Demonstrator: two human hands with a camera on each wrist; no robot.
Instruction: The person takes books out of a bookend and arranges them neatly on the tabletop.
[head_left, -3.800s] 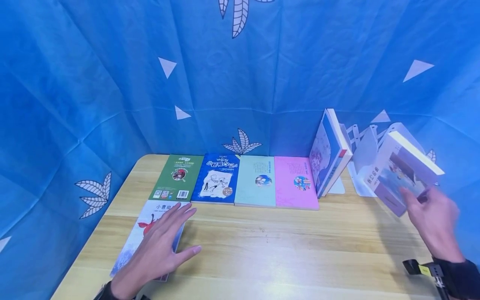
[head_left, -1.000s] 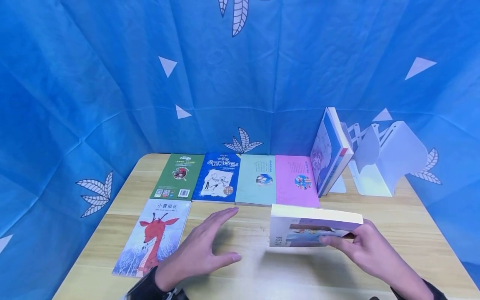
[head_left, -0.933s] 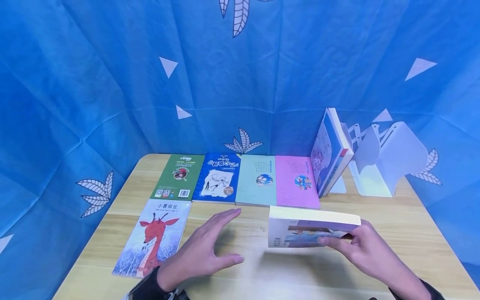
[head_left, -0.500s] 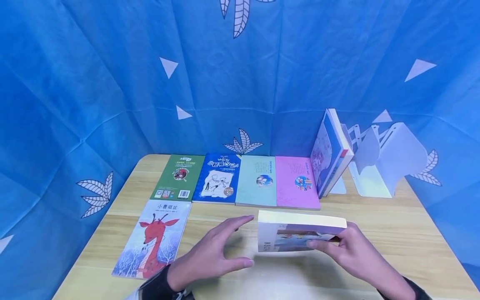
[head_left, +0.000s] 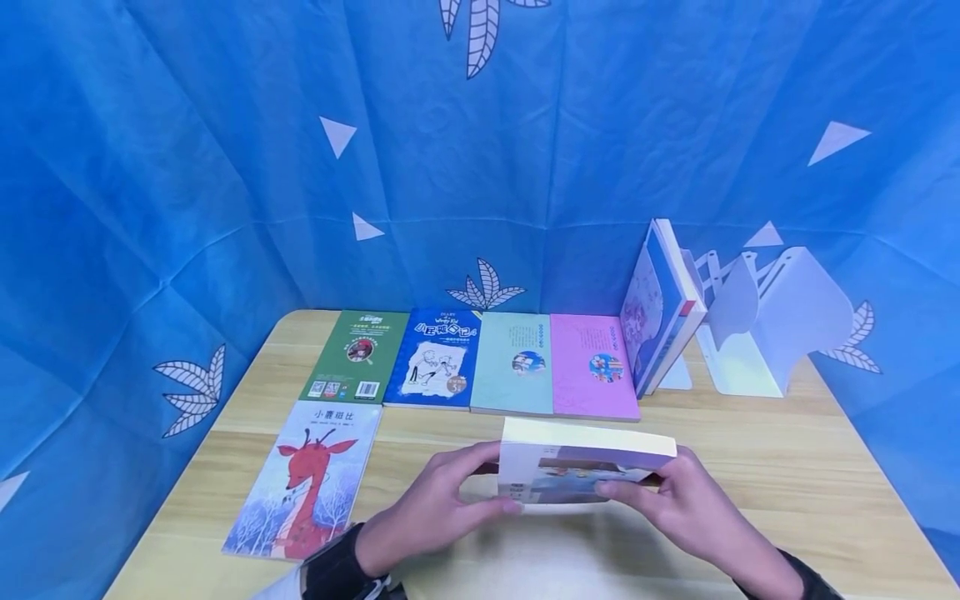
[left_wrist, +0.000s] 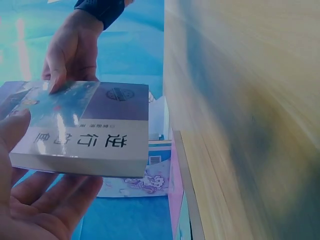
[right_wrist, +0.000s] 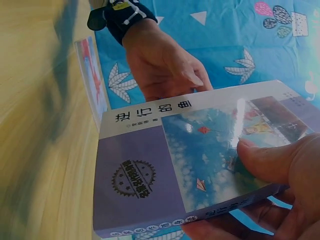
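A thick paperback book (head_left: 577, 471), with a white and purple cover and a blue picture, is held above the table, its cream page edge upward. My right hand (head_left: 686, 500) grips its right end, thumb on the cover and fingers behind. My left hand (head_left: 442, 500) is round the opposite end. Its thumb overlaps the cover in the left wrist view, where the book (left_wrist: 80, 127) hides part of the fingers. In the right wrist view the book (right_wrist: 200, 160) shows its title and a round stamp, with my right thumb pressing on the picture.
Along the back of the wooden table (head_left: 787, 483) lie a green book (head_left: 356, 354), a blue book (head_left: 433, 358), a mint book (head_left: 512, 362) and a pink book (head_left: 595, 367). A deer-cover book (head_left: 303, 479) lies at left. Upright books (head_left: 667, 308) lean by a white bookend rack (head_left: 798, 308).
My right hand has brought the paperback from beside the rack to the table's middle front, still drifting left lately. My left hand has moved right from above the deer book to the paperback's left end.
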